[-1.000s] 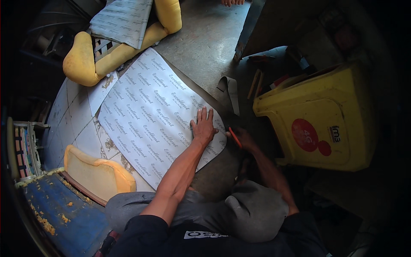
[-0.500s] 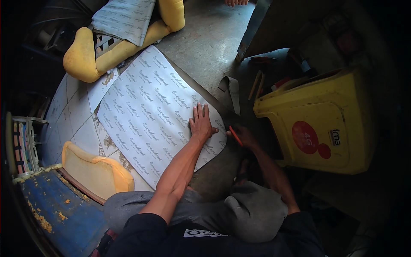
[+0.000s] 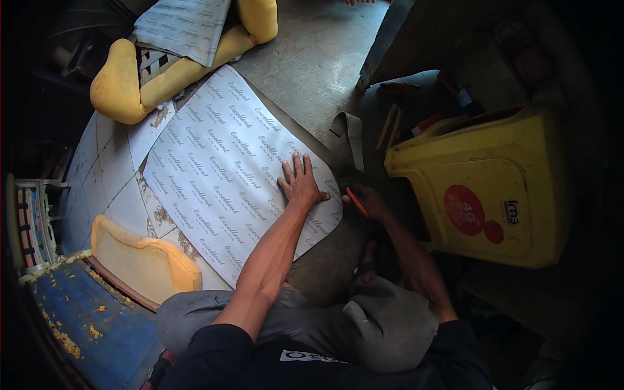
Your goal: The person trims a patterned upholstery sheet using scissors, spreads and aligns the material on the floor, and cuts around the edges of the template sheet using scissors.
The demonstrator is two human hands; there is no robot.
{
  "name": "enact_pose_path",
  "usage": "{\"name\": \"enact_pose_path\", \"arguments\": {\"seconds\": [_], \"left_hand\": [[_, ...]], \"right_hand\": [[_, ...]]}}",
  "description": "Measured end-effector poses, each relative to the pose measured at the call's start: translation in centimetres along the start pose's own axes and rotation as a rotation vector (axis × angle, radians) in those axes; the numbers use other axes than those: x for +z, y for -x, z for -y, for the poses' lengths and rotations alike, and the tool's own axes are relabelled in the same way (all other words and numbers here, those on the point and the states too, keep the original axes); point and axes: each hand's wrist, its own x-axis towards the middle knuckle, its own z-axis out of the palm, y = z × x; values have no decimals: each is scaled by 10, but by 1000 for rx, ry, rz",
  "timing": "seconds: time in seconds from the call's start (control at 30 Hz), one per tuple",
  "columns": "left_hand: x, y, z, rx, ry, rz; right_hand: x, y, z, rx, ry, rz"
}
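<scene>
A large white printed sheet [image 3: 208, 156] with a rounded right corner lies on the floor in front of me. My left hand [image 3: 300, 185] rests flat on it near that corner, fingers spread. At the sheet's right edge, my right hand [image 3: 372, 203] grips a slim orange tool [image 3: 357, 203]; shadow hides much of the fingers, and I cannot make out the tool's tip.
Yellow padded foam frame [image 3: 116, 81] at upper left; foam pad [image 3: 133, 250] and worn blue seat [image 3: 97, 325] at lower left. Yellow plastic stool [image 3: 494, 182] and a curled strip [image 3: 351, 140] at right, beside a dark panel [image 3: 416, 45]. Another person's fingers [image 3: 357, 2] show at top.
My left hand has crept slightly up and left on the sheet. My right hand has moved a little upward, still holding the orange tool at the edge.
</scene>
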Motion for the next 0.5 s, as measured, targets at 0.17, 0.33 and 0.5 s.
{"name": "enact_pose_path", "arguments": {"seconds": [0.17,0.33,0.5], "left_hand": [[0,1,1,4,0,9],[-3,0,2,3,2,22],[-2,-1,4,23,4,41]], "right_hand": [[-5,-12,4,97,31,83],[-11,-14,12,54,154,29],[-14,-16,22,37,101,73]]}}
